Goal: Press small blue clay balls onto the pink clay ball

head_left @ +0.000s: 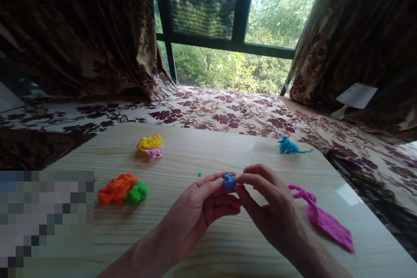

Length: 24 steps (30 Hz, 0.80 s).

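Observation:
My left hand [205,202] and my right hand [270,204] meet over the middle of the light wooden table [228,243]. Between their fingertips they pinch a small ball of clay [229,181], pink underneath and covered with little blue dots. The fingers of both hands are curled and closed on it. A tiny blue crumb [200,174] lies on the table just left of my left hand.
Clay lumps lie around: orange [116,188] and green [136,192] at the left, yellow [150,142] over pale pink [154,153] behind them, blue [289,145] at the back right, a magenta sheet [325,219] right of my right hand. Flowered cloth, curtains and a window stand beyond.

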### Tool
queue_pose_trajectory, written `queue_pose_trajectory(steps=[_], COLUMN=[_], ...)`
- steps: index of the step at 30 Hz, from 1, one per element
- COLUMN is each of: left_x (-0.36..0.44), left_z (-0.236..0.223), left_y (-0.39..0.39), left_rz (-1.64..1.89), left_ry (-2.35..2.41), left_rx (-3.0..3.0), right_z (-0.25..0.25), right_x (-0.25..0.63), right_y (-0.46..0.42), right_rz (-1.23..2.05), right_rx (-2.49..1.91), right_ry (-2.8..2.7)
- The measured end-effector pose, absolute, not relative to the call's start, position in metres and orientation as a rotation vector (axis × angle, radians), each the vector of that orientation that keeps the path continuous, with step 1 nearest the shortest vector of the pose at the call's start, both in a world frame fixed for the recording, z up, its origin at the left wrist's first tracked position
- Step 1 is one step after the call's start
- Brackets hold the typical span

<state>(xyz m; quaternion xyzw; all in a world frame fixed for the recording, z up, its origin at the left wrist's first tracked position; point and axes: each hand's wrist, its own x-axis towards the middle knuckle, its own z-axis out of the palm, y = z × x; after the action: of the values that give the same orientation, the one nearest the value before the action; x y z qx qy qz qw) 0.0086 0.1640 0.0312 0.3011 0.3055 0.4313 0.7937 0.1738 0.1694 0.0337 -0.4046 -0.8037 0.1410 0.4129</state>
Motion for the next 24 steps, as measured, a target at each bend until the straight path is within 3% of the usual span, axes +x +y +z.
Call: queue_pose_trajectory(steps=[24], left_x=[0.0049], left_z=[0.0285], left_y=[0.1645], left_rz=[0.957], left_ry=[0.706], left_rx=[0.61], right_z=[0.0344], right_x=[0.1747], right_y=[0.1689], right_rz=[0.35], right_rx=[-1.052], right_ry=[-1.974])
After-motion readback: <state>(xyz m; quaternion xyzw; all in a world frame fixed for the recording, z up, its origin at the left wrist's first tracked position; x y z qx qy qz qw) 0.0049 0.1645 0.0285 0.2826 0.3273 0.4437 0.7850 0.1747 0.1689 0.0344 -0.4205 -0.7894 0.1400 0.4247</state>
